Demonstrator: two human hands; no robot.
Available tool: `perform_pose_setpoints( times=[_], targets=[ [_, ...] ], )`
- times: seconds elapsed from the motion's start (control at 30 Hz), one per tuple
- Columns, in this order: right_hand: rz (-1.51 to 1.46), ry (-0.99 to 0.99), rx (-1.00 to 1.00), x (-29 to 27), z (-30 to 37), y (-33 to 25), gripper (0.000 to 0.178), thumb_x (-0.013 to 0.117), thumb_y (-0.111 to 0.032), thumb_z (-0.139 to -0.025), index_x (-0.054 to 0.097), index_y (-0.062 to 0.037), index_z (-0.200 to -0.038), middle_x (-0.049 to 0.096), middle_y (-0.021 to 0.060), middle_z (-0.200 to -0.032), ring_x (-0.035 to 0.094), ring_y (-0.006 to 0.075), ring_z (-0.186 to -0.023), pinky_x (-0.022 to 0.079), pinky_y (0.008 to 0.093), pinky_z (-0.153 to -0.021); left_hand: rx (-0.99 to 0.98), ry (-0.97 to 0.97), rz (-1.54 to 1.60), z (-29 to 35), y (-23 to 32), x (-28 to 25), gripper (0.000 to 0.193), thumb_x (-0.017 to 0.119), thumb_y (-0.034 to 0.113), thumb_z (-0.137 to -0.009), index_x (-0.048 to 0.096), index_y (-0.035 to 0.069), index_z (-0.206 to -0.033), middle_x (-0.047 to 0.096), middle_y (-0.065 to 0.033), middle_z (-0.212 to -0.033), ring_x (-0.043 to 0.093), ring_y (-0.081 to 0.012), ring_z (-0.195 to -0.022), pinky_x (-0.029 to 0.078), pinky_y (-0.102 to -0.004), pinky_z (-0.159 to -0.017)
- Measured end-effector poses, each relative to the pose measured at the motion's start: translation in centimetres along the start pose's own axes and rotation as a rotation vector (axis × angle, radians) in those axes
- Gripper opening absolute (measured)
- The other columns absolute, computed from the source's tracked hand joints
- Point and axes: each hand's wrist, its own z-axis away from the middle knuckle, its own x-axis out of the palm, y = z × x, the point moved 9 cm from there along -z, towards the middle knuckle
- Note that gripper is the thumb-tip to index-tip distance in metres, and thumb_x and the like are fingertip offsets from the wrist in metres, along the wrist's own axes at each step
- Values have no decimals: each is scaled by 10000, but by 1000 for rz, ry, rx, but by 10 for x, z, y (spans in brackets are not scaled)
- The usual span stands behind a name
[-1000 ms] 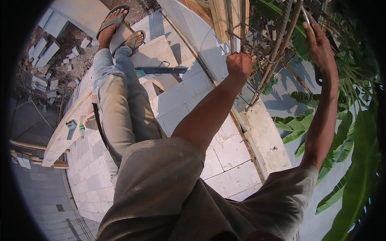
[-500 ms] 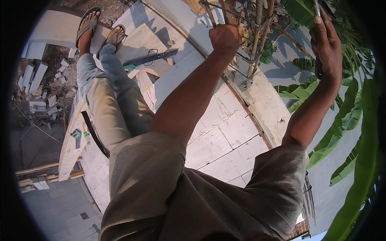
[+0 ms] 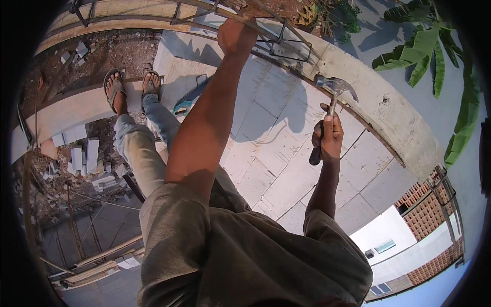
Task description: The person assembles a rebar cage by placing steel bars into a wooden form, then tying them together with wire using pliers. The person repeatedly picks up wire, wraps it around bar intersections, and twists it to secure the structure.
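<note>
My right hand (image 3: 330,137) is closed round a claw hammer (image 3: 335,86). The hammer's metal head points up toward the concrete ledge (image 3: 391,110), and its dark grip shows below my fingers. At the top, my left hand (image 3: 238,38) makes a fist against the steel rebar cage (image 3: 281,43); the bars inside its grasp are partly hidden. A pale block wall (image 3: 276,169) with thin joints lies behind both arms.
My sandalled feet rest on a narrow concrete ledge (image 3: 71,110). A handsaw (image 3: 186,100) lies by my left forearm. Below at left are broken blocks (image 3: 92,156) and stacked planks (image 3: 97,271). Banana leaves (image 3: 414,56) hang at the far right.
My right hand has brought the hammer in from the upper right, down to before the block wall. The view has turned, and the rebar cage now leans across the top, still at my left hand.
</note>
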Motion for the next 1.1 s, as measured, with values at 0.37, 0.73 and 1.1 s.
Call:
perform_pose_setpoints(
  times=[0.37,0.73,1.1],
  targets=[
    [-432,-275,614,127,133,212,325,528,-319,-985,526,-59,-1179,398,-58,-593,346,34,-435,295,234,-386,-119,-129,861,-28,-11,16,346,466,314,-981,590,9,-875,626,-85,-724,628,-171,-726,566,-370,-681],
    [-658,-251,655,209,181,222,361,531,-321,-978,487,-22,-1176,447,-20,-627,427,71,-456,354,260,-393,-530,192,764,25,-57,-23,485,275,373,-1024,458,-4,-779,562,-128,-793,638,-275,-743,621,-463,-829],
    [-1371,-212,573,274,77,159,267,686,-271,-886,485,-97,-905,457,-17,-637,453,85,-460,393,281,-402,-425,152,729,31,7,-54,408,265,324,-949,443,-11,-800,425,-76,-671,550,-250,-684,588,-465,-891]
  ],
)
